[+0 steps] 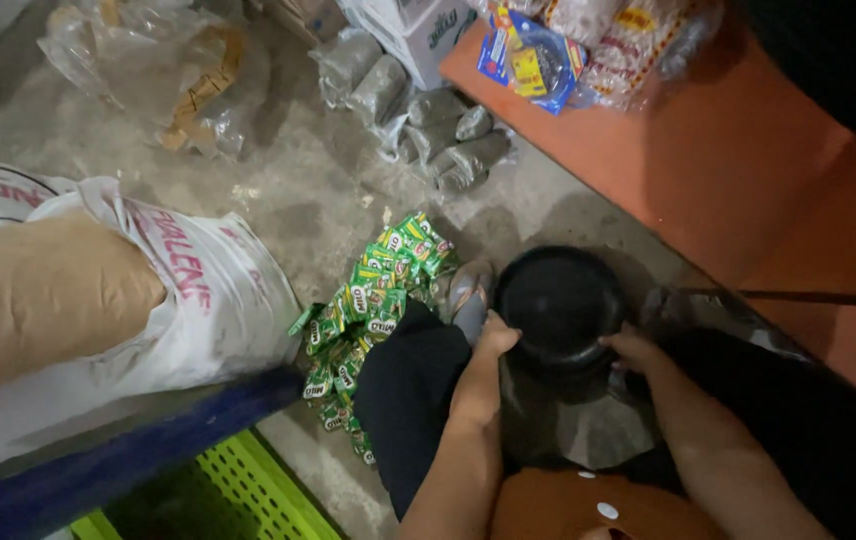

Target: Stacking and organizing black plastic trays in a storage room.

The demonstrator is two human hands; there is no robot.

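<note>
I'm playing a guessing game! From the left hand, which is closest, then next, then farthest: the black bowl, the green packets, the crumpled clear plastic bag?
1. Black bowl: touching the left hand, on its right.
2. Green packets: floor pile, on its left.
3. Clear plastic bag: far upper left.

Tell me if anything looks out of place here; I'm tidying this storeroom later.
The green sachets lie in a loose strip on the bare concrete floor beside the white sack, not in any container. Both hands, left and right, grip a black bowl, which looks intact.
</note>
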